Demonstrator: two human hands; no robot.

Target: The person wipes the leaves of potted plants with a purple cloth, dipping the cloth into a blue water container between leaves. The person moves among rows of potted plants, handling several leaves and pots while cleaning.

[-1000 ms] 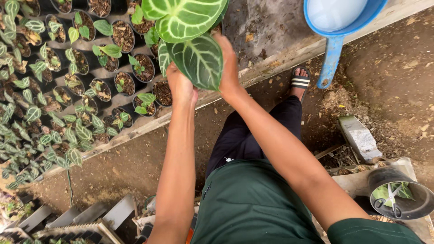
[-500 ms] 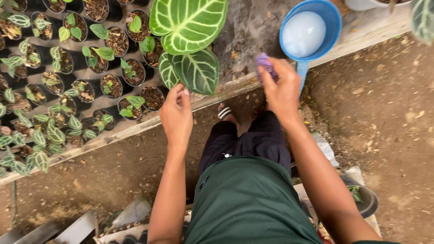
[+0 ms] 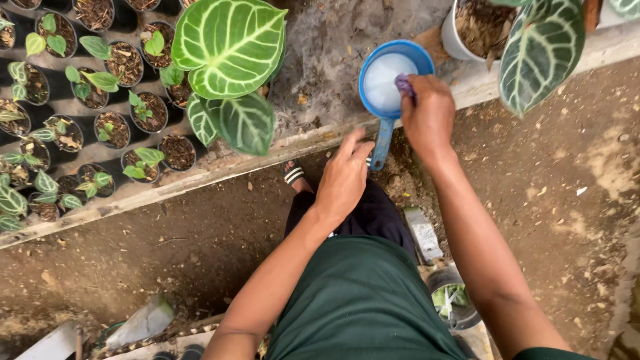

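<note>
While gripping purple cloth (image 3: pixel 403 84): right hand (image 3: pixel 430 117)

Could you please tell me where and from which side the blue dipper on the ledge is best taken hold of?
Probably by its handle. The blue dipper sits upright on the concrete ledge, its bowl full of white liquid, and its handle juts over the edge toward the person. Coming from the near side keeps it level. The left hand is beside the handle; the right hand holds a small purple thing over the bowl.

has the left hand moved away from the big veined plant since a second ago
Yes. The left hand was up at the big veined plant leaves; now it lies apart from them, lower and nearer the blue scoop handle by the bench edge.
</note>
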